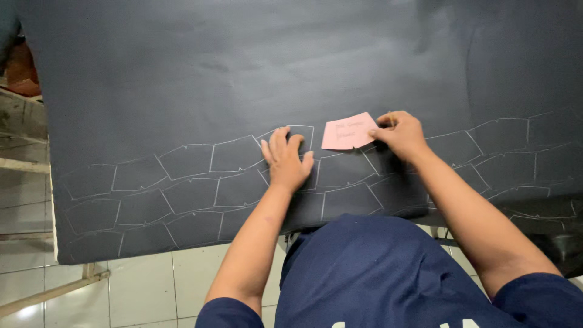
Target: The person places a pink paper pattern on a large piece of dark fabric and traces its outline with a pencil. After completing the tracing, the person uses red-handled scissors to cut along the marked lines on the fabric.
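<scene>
Two bare forearms enter from the bottom of the frame, over our dark blue shirt (358,267) at lower centre and pale floor tiles (152,279) at lower left. Our left hand (285,161) lies palm down at centre frame on the dark sheet (243,73), fingers spread and released, gripping nothing, simply pressing the material flat. Our right hand (398,133), right of centre, has its fingertips closed on the right edge of the pink paper template (348,132), pinning it against the sheet; whether the thumb sits under the paper we cannot tell. The template lies flat just above centre, between the two hands and apart from the left one. Around and below it run rows of chalk outlines (182,188) of the same tapered shape, crossing the lower third of the frame from left to right. Judgement: the template is light, thin and easily shifted or bent, so it wants holding by flat finger pressure near an edge, not a pinch that would curl it. The sheet looks soft and limp, draping over the near edge and rippling faintly toward the upper part of the frame; it wants a spread palm to keep it from creeping. A wooden frame (24,164) shows at the far left.
</scene>
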The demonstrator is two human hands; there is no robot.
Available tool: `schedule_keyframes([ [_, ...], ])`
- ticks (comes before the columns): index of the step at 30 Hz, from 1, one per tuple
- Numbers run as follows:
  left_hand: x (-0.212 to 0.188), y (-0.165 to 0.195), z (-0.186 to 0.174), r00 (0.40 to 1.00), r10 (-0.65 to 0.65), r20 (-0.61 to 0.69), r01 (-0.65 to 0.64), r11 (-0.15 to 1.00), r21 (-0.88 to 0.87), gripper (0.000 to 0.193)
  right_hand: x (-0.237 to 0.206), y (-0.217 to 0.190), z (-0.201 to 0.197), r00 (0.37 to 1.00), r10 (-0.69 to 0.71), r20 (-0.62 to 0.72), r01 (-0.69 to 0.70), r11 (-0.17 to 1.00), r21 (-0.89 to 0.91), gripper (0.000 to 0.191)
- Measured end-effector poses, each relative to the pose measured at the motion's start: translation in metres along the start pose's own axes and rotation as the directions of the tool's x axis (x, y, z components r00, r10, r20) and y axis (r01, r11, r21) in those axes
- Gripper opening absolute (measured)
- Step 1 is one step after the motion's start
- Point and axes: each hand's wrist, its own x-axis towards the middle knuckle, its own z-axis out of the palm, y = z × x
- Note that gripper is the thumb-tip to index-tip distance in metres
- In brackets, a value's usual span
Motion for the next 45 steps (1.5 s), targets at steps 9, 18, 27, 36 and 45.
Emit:
schedule_keyframes([
  [9, 0.000, 0.010, 0.013, 0.998, -0.059, -0.003, 0.057, 0.986, -0.157, 0.016, 0.014, 0.001, 0.012, 0.986, -0.147, 0.082, 0.161, 0.964, -0.214, 0.033],
  [18, 0.000, 0.004, 0.018, 0.998, -0.060, -0.028, 0.054, 0.983, -0.173, 0.012, 0.013, 0.003, 0.018, 0.979, -0.192, 0.068, 0.203, 0.945, -0.256, 0.030],
  [27, 0.000, -0.011, 0.029, 0.997, -0.075, -0.029, 0.067, 0.974, -0.215, 0.014, 0.016, 0.012, 0.025, 0.978, -0.207, 0.041, 0.209, 0.929, -0.306, 0.029],
  [36, -0.001, -0.040, 0.029, 0.979, -0.189, -0.075, 0.106, 0.788, -0.606, 0.026, 0.011, 0.010, 0.015, 0.980, -0.189, 0.054, 0.197, 0.943, -0.270, 0.029],
  [45, -0.004, 0.000, 0.015, 0.997, -0.065, -0.043, 0.055, 0.980, -0.192, 0.018, -0.007, -0.005, -0.005, 0.973, -0.148, 0.177, 0.186, 0.957, -0.224, 0.033],
])
